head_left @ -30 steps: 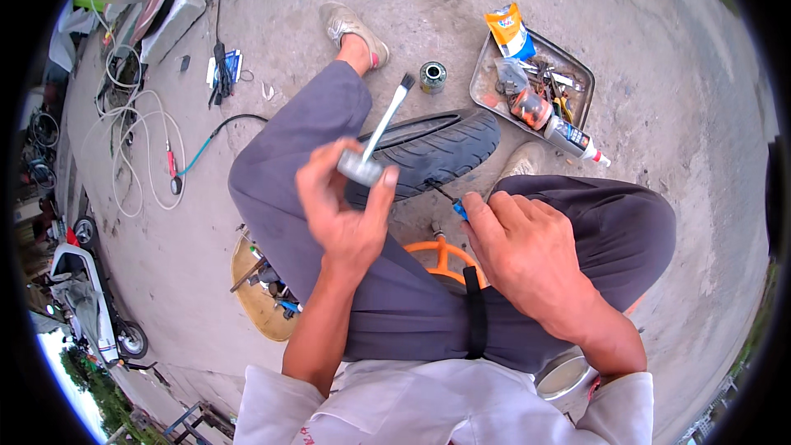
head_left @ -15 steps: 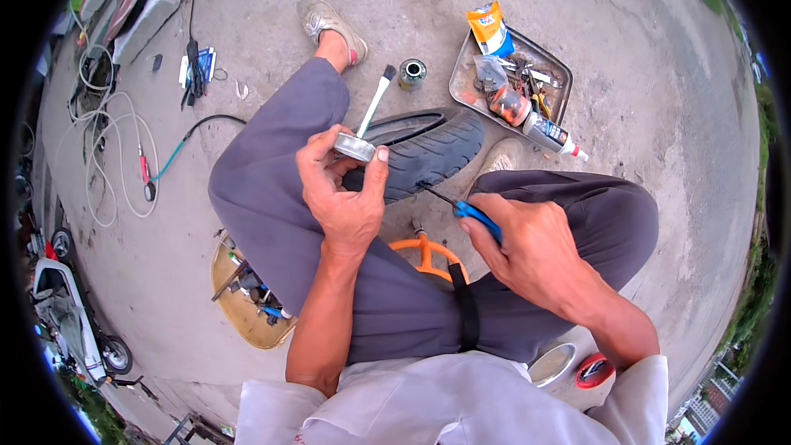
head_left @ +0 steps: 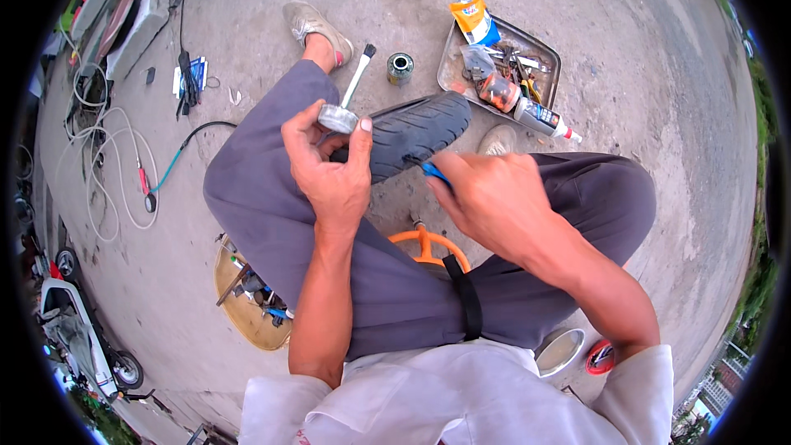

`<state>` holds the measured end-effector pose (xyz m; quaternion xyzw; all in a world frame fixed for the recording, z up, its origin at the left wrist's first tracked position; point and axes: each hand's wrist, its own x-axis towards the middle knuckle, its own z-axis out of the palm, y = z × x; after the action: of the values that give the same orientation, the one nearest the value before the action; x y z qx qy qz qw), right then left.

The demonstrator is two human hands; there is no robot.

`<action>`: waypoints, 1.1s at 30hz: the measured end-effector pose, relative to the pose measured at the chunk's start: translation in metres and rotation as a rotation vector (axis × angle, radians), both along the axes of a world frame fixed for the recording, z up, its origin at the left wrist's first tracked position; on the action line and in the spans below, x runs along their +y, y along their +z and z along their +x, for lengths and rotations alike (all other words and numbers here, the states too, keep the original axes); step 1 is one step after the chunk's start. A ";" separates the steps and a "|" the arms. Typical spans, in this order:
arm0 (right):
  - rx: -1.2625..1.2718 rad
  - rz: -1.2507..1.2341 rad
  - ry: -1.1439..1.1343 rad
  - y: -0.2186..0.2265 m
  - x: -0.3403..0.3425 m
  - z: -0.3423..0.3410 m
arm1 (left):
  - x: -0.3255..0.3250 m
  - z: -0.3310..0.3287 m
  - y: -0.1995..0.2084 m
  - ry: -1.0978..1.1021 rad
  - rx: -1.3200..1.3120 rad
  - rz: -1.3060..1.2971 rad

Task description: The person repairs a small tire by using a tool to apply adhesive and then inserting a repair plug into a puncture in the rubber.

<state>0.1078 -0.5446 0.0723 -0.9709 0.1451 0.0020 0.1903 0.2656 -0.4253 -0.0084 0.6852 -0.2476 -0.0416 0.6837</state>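
Between my knees stands a black tyre (head_left: 422, 133), its tread turned toward me. My left hand (head_left: 331, 177) is closed, pinching a round silver lid (head_left: 338, 119) between thumb and fingers at the tyre's left side. From the lid a white-stemmed brush (head_left: 356, 81) with dark bristles points up. My right hand (head_left: 498, 194) is closed around the blue handle (head_left: 434, 171) of a thin-shafted tool, mostly covered by my fingers. The little shaft that shows meets the tread; its tip is hidden. An open can (head_left: 400, 68) stands on the ground just beyond the tyre.
A metal tray (head_left: 554, 66) of tools, bottles and an orange packet (head_left: 475, 18) lies at the far right. An orange pump-like frame (head_left: 424, 249) sits between my legs. A tan tool bin (head_left: 257, 325) and hoses (head_left: 124, 136) are left; a white bowl (head_left: 560, 352) is near right.
My right hand has moved closer to the tyre, and less of the tool's shaft shows. My left hand still pinches the lid. The whole view has shifted slightly.
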 end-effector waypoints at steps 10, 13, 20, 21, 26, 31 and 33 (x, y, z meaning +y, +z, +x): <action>-0.013 -0.048 0.053 0.011 -0.004 0.010 | 0.004 0.007 0.002 0.023 0.065 0.030; -0.086 -0.116 0.077 -0.018 0.000 0.024 | 0.000 0.010 0.003 0.001 0.010 0.039; 0.059 0.031 -0.054 0.018 0.011 0.008 | 0.007 0.006 0.002 0.039 0.053 0.039; 0.054 0.003 -0.101 0.014 0.013 0.016 | 0.003 0.009 0.006 0.045 0.014 0.080; 0.013 0.340 -0.321 0.007 0.019 0.012 | 0.007 0.017 0.002 0.052 0.032 0.093; 0.050 0.752 -0.546 0.002 0.033 -0.009 | 0.021 -0.014 0.003 0.069 0.041 0.146; -0.021 0.775 -0.525 -0.012 0.034 -0.018 | 0.031 -0.026 -0.005 0.081 0.034 0.159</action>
<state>0.0894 -0.5103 0.0603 -0.7586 0.3726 -0.0020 0.5345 0.2399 -0.3938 -0.0131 0.7462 -0.2039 -0.0449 0.6322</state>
